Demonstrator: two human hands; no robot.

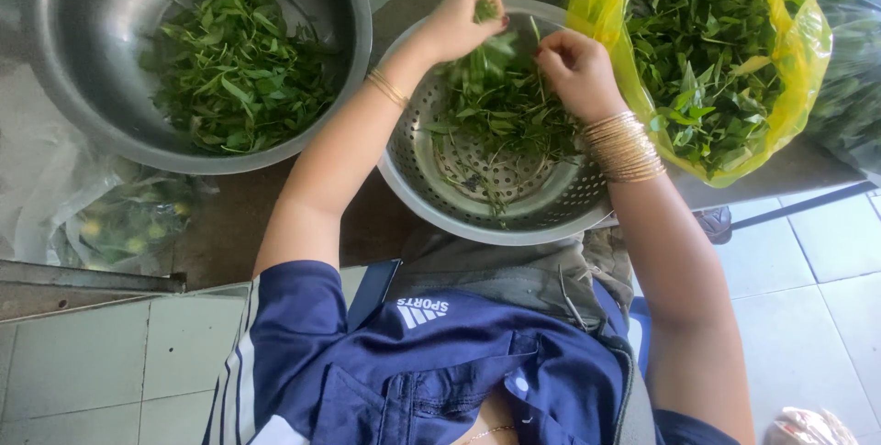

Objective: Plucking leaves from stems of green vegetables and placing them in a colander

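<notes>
Head view, looking down over the lap.

Left hand (456,21): raised over the far rim of the perforated metal colander (541,211). Fingers pinched narrow on a short green sprig (485,8), held roughly upright, tip pointing away from the body. Thin gold bangle at that wrist.

Right hand (576,72): lower, just right of the pile of leafy stems (500,105) inside the colander. Fingers curled inward toward the pile and touching its right edge; whether a stem is actually gripped cannot be told, since the knuckles hide the tips. Stack of gold bangles (624,145) at that wrist.

Key relation: pile lies between the two hands, directly below and slightly toward the body from the left fingers, immediately left of the right fingers. Right hand nearer to the pile; left hand clear above it with its sprig. Stems in the pile run mostly from the far rim toward the body, loosely fanned, long axis near the line of sight.

Colander sits at the near edge of the bench (275,216), partly over the lap; bottom holes show bare on the near side.

Surroundings: large steel bowl (353,5) to the left, well apart from the hands, holding loose picked leaves. Yellow plastic bag (800,50) to the right, touching or just beside the colander rim, full of leafy stems. Clear bag of small fruit at lower left.
</notes>
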